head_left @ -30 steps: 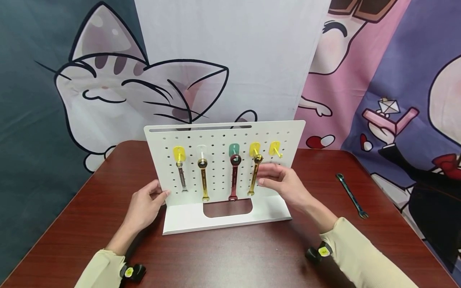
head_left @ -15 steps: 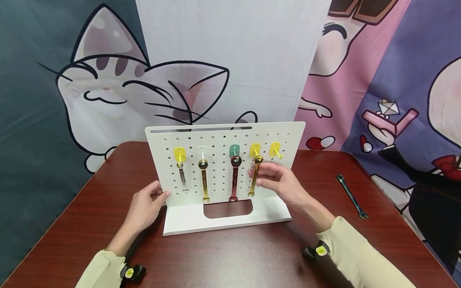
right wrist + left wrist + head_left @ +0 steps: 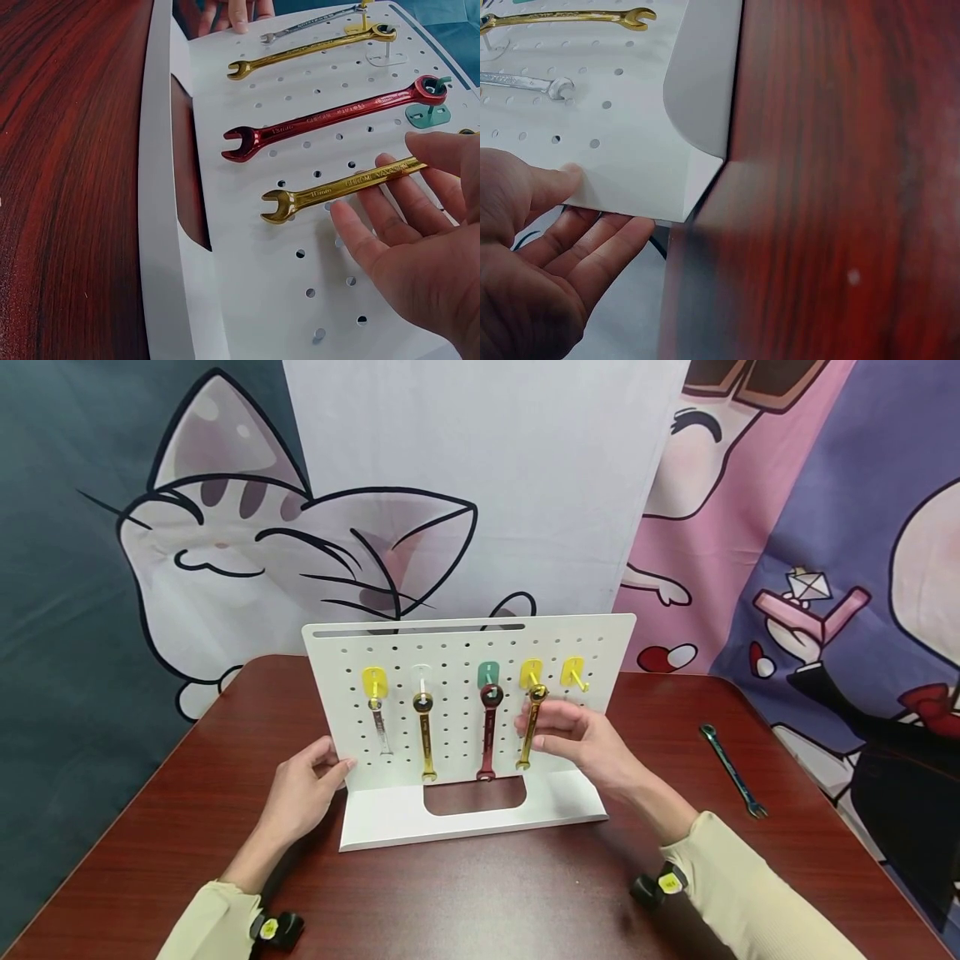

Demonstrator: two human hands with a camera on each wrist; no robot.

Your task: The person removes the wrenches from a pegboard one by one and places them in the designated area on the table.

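A white pegboard stand (image 3: 457, 727) stands upright on the table, and my left hand (image 3: 300, 789) grips its lower left edge, thumb on the front face and fingers behind. My right hand (image 3: 596, 747) reaches in from the right around the shaft of the rightmost gold wrench (image 3: 322, 189). Fingertips (image 3: 367, 184) lie behind that wrench and the thumb in front of it; the fingers look relaxed, without a clear pinch. The wrench head hangs at a yellow hook (image 3: 532, 670). Further left hang a red wrench (image 3: 488, 731), a second gold wrench (image 3: 426, 735) and a small silver wrench (image 3: 380, 727).
A dark green wrench (image 3: 731, 768) lies on the reddish-brown table (image 3: 480, 902), right of the stand. At the board's far right, a yellow hook (image 3: 574, 670) carries nothing. Printed cloth (image 3: 480, 460) hangs behind the table.
My right hand has shifted slightly left, and its fingertips have slid behind the right gold wrench, showing on its left side. My left hand stays on the board's edge.
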